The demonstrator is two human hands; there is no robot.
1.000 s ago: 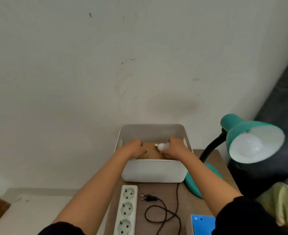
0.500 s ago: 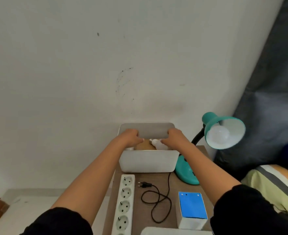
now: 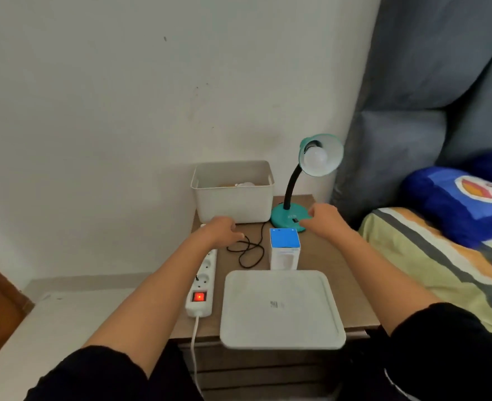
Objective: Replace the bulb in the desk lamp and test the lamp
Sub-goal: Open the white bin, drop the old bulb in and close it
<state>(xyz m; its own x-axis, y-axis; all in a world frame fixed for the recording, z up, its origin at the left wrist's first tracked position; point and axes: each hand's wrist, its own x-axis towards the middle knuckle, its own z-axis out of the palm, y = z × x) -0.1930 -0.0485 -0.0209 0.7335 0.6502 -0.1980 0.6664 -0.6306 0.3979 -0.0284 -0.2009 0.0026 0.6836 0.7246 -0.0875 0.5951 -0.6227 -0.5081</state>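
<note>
A teal desk lamp (image 3: 289, 217) stands at the back right of the nightstand, its shade holding an unlit white bulb (image 3: 315, 157). Another white bulb (image 3: 42, 184) lies inside the white bin (image 3: 233, 202) at the back. The lamp's black cord and plug (image 3: 249, 250) lie loose on the tabletop. My left hand (image 3: 223, 230) hovers over the far end of the power strip (image 3: 202, 280), fingers loosely curled, holding nothing. My right hand (image 3: 323, 218) hangs beside the lamp base, empty, fingers half curled.
A blue-topped bulb box (image 3: 284, 248) stands mid-table. A white bin lid (image 3: 281, 309) lies at the front. The strip's red switch (image 3: 199, 297) glows. A bed with a blue pillow (image 3: 459, 204) is on the right; the wall is behind.
Both hands have come out of the bin and drawn back toward me. The bulb my right hand held now lies in the bin. The view has pulled back and tilted down.
</note>
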